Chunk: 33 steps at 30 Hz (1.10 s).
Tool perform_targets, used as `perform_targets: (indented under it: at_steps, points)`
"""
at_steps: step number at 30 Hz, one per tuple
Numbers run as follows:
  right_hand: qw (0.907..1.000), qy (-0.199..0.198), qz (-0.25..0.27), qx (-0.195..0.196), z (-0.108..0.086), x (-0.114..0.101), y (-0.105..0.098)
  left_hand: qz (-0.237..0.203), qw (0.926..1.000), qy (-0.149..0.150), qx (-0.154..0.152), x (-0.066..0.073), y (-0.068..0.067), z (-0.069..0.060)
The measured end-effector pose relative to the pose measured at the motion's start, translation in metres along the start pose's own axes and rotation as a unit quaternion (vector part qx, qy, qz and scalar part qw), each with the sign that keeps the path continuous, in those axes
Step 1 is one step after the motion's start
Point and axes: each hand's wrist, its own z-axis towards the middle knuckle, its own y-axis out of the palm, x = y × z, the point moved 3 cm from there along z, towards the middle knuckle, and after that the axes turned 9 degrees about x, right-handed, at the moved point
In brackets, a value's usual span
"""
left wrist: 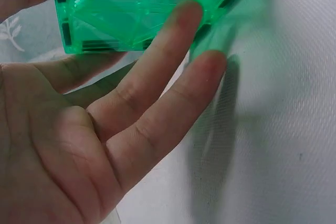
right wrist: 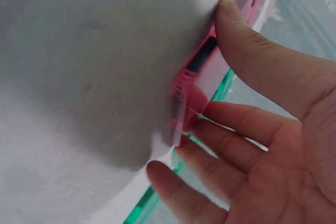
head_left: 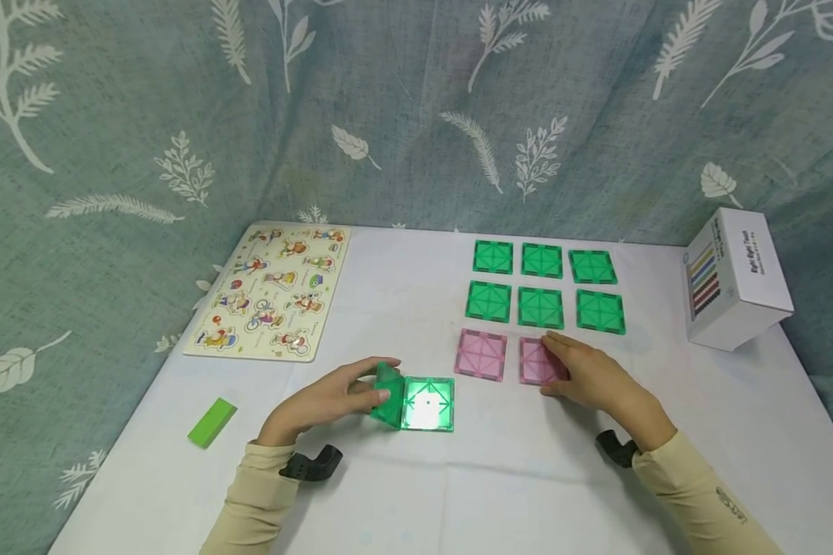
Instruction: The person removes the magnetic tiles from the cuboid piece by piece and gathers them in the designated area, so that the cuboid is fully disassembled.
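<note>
My left hand (head_left: 336,397) pinches a translucent green magnetic tile (head_left: 389,401) between thumb and fingers, holding it raised at a slant. Its lower edge meets the left side of a flat green tile (head_left: 427,416). The left wrist view has the held tile (left wrist: 121,19) close up, with two fingertips near the cloth. Farther right, my right hand (head_left: 597,378) grips a pink magnetic tile (head_left: 536,362) lying at the table, thumb at one edge and fingers at another, as the right wrist view shows on that tile (right wrist: 202,74). Another pink tile (head_left: 481,354) lies just left.
Several green tiles, one of them a middle tile (head_left: 540,307), lie in two rows behind the pink ones. A picture puzzle board (head_left: 271,293) lies back left, a green block (head_left: 211,422) at the left. A white box (head_left: 743,285) stands back right on the white cloth (head_left: 451,501).
</note>
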Motion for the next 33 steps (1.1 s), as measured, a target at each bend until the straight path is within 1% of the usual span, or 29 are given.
perform_targets:
  at_steps: [2,4,8,10,12,15,18,21,24,26,28,33]
  points:
    - [1.0000,0.003,-0.005,0.000,0.000,-0.002,-0.001,0.003,1.0000,-0.002,0.004,0.000,-0.001,-0.001]
    - [0.9999,0.009,-0.008,0.004,0.000,-0.005,-0.002,0.016,0.9998,-0.001,0.014,0.001,-0.002,-0.002]
    - [0.9994,0.009,-0.006,0.033,0.000,-0.020,-0.004,0.035,0.9988,0.000,0.036,0.003,-0.004,-0.001]
    - [0.9986,-0.008,-0.001,0.053,0.000,-0.033,-0.003,0.040,0.9981,-0.004,0.046,0.003,-0.005,0.000]
    - [0.9979,-0.026,0.005,0.060,0.000,-0.047,-0.001,0.041,0.9976,-0.009,0.056,0.003,-0.005,0.001]
    - [0.9973,-0.049,0.018,0.052,-0.002,-0.066,0.009,0.043,0.9967,-0.011,0.068,0.000,-0.006,0.002]
    - [0.9970,-0.054,0.036,0.043,-0.003,-0.082,0.023,0.044,0.9959,-0.016,0.077,-0.003,-0.006,0.003]
    - [0.9953,-0.066,0.050,0.051,-0.003,-0.094,0.036,0.031,0.9962,-0.024,0.078,-0.004,-0.005,0.003]
    - [0.9931,-0.087,0.051,0.061,-0.004,-0.105,0.047,0.010,0.9969,-0.030,0.073,-0.005,-0.003,0.002]
    - [0.9918,-0.098,0.049,0.067,-0.004,-0.110,0.051,-0.004,0.9975,-0.028,0.065,-0.005,-0.002,0.002]
    - [0.9913,-0.102,0.046,0.071,-0.003,-0.114,0.054,-0.010,0.9979,-0.024,0.060,-0.005,-0.001,0.002]
    - [0.9921,-0.101,0.033,0.066,0.000,-0.119,0.059,-0.007,0.9988,-0.011,0.048,-0.006,0.000,0.002]
